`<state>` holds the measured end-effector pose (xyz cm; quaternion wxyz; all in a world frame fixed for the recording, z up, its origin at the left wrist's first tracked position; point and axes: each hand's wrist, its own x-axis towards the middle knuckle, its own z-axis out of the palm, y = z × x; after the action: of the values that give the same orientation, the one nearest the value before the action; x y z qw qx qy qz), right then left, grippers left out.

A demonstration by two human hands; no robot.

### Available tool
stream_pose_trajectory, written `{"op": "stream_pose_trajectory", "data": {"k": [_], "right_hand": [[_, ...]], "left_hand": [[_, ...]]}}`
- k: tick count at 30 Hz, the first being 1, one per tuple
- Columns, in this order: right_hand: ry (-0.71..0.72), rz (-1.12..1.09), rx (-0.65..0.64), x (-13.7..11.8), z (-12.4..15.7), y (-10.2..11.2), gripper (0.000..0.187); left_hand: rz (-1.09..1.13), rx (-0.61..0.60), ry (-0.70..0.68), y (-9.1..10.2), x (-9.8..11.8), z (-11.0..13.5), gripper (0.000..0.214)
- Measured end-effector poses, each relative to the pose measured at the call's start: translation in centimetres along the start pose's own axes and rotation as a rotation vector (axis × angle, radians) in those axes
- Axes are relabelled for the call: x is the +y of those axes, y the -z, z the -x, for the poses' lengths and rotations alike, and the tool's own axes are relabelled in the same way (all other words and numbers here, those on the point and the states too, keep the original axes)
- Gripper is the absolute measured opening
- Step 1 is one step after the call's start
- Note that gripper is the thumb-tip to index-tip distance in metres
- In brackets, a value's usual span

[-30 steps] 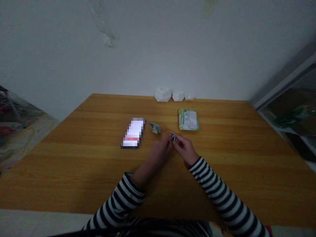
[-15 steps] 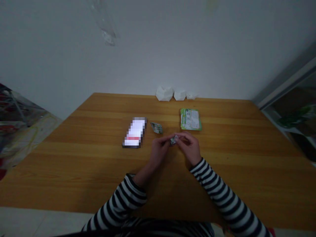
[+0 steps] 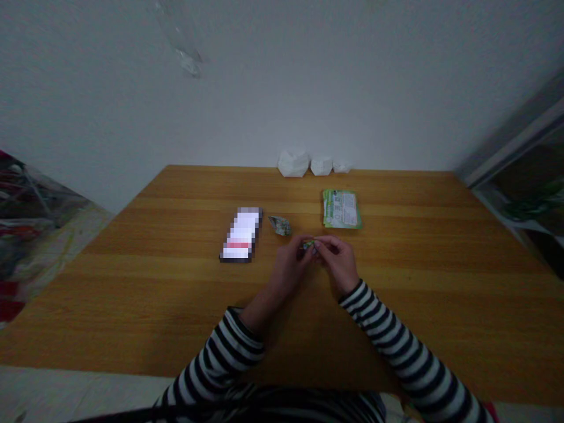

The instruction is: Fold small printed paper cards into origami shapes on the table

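Note:
My left hand [image 3: 288, 267] and my right hand [image 3: 340, 262] meet over the middle of the wooden table [image 3: 132, 282]. Both pinch a tiny folded piece of printed paper [image 3: 308, 244] between their fingertips. Just behind my left hand lies another small folded paper piece [image 3: 280, 225]. A green and white printed packet [image 3: 341, 208] lies flat behind my right hand.
A phone with a lit screen [image 3: 241, 234] lies left of the hands. Three white folded paper shapes [image 3: 311, 164] stand in a row at the table's far edge by the wall. Cluttered shelves stand at the left [image 3: 26, 223] and right [image 3: 529, 205].
The hands have stayed together on the small folded paper, turning it between the fingertips. The view has shifted slightly.

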<state>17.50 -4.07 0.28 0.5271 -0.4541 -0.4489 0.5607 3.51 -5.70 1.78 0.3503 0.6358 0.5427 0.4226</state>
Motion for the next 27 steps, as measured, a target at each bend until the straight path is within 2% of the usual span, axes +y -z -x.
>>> {"op": "stream_pose_trajectory", "data": {"k": [4,8,15,20,23,27], "right_hand": [[-0.157,-0.113,-0.004,-0.4,0.3,-0.2,0.034],[-0.194,-0.16,-0.002,-0.6,0.4,-0.4,0.032],[0.128,-0.029,0.099,-0.5,0.4,-0.8,0.02],[0.397,0.218,0.131,-1.4,0.6,-0.4,0.013],[0.401,0.225,0.123,-1.5,0.7,-0.4,0.012],[0.294,0.095,0.208,-1.4,0.8,-0.8,0.015]], "left_hand": [[-0.181,-0.005,-0.097,-0.3,-0.4,0.2,0.024],[-0.246,0.027,-0.187,-0.5,-1.3,0.2,0.029],[-0.286,0.064,-0.308,-0.3,-0.6,0.0,0.027],[-0.269,0.079,-0.247,-0.1,0.0,0.1,0.015],[-0.18,0.072,-0.21,-0.2,0.1,0.2,0.014],[0.064,0.115,-0.134,-0.4,0.3,0.2,0.011]]}}
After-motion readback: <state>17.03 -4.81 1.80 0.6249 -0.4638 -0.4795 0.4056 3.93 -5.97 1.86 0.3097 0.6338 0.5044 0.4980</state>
